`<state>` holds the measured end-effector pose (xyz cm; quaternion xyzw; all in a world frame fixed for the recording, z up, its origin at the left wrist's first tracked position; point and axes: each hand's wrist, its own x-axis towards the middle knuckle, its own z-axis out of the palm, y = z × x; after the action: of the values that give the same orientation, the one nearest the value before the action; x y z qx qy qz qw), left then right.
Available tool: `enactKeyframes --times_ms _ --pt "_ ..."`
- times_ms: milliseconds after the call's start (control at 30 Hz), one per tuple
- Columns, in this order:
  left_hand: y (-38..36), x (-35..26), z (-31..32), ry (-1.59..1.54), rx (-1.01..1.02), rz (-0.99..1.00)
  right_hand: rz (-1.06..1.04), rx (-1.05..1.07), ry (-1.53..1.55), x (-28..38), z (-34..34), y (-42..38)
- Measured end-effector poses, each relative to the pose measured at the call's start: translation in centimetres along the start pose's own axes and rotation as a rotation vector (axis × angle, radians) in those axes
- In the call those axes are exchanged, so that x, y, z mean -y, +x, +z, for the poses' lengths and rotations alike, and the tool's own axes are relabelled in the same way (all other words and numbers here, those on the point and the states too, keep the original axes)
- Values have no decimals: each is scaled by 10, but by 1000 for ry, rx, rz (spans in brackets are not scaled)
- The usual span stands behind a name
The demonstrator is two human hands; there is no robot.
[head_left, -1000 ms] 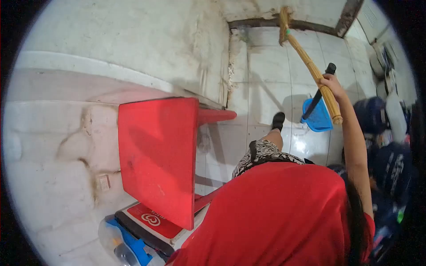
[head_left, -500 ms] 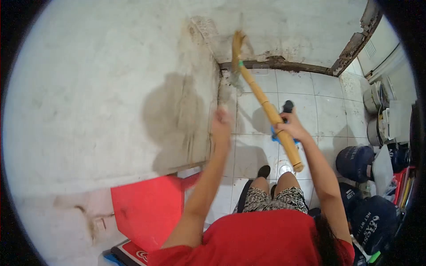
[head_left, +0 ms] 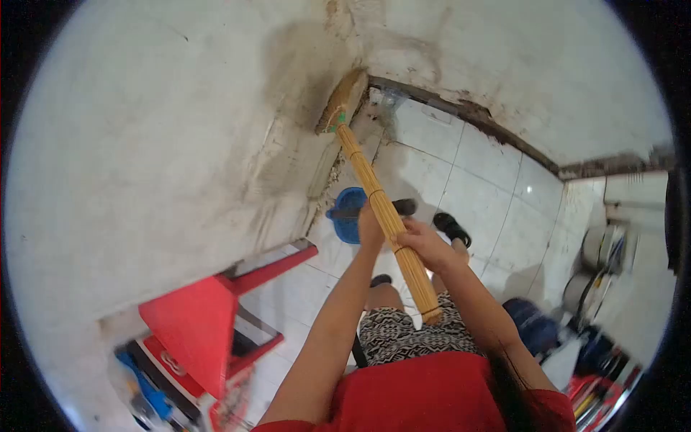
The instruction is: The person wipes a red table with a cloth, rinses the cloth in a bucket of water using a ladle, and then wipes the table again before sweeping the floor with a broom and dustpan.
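Note:
My right hand (head_left: 428,246) is closed around the lower part of a broom's yellow bamboo-like handle (head_left: 368,181). The broom head (head_left: 349,93), with green binding at its neck, is up by the corner where the walls meet. My left hand (head_left: 371,229) is closed on the dark handle (head_left: 406,207) of a blue dustpan (head_left: 348,234). The broom handle crosses in front of part of the dustpan's handle. Held off to the left of the broom, the dustpan is above the tiled floor.
Stained white walls (head_left: 180,144) stand ahead and to the left. Dirt lies along the base of the wall (head_left: 338,169). At the lower left is a red stool-like piece (head_left: 191,309). Dark blue containers (head_left: 531,324) and pots (head_left: 603,248) line the right side.
The dustpan has passed from my right hand to my left and shifted left. The broom has swung left, its head now nearer the corner. My view has turned.

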<state>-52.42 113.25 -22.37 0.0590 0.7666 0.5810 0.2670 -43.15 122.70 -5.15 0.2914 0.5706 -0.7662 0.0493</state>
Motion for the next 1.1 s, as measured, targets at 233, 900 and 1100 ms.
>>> enactKeyframes --times_ms 233,900,1100 --pt "-3 64 -28 320 -564 59 662 313 572 46 -169 80" --pt "-185 105 55 -161 -1509 -996 498 162 296 -121 -200 364" --pt "-226 135 50 -137 -1543 -900 713 106 605 -193 -211 341"
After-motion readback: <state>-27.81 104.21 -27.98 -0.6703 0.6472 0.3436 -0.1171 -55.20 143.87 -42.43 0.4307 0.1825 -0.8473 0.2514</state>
